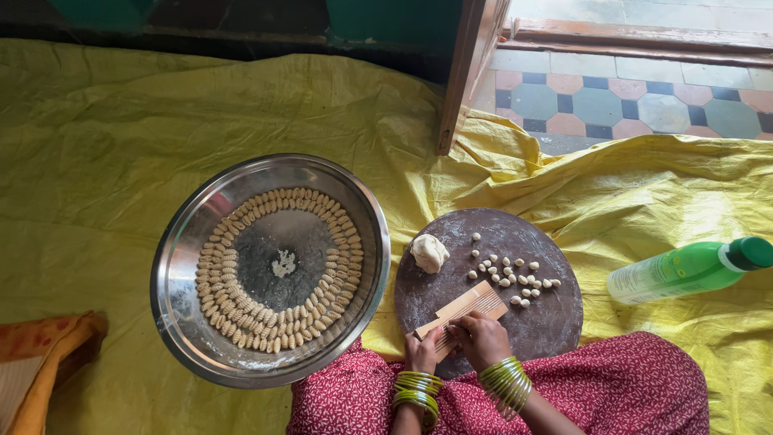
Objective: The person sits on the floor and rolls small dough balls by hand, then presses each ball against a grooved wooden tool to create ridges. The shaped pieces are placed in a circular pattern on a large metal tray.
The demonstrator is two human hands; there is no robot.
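Observation:
A round dark board lies on my lap in front of me. On it rests a small ridged wooden paddle. My left hand holds the paddle's near end. My right hand presses its fingers onto the ridges; whether a dough piece lies under them is hidden. A lump of white dough sits at the board's left. Several small dough balls are scattered in the board's middle. Both wrists wear green bangles.
A large steel bowl to the left holds rings of ridged shaped dough pieces. A green plastic bottle lies on its side at right. Yellow sheet covers the floor. A wooden door edge stands behind.

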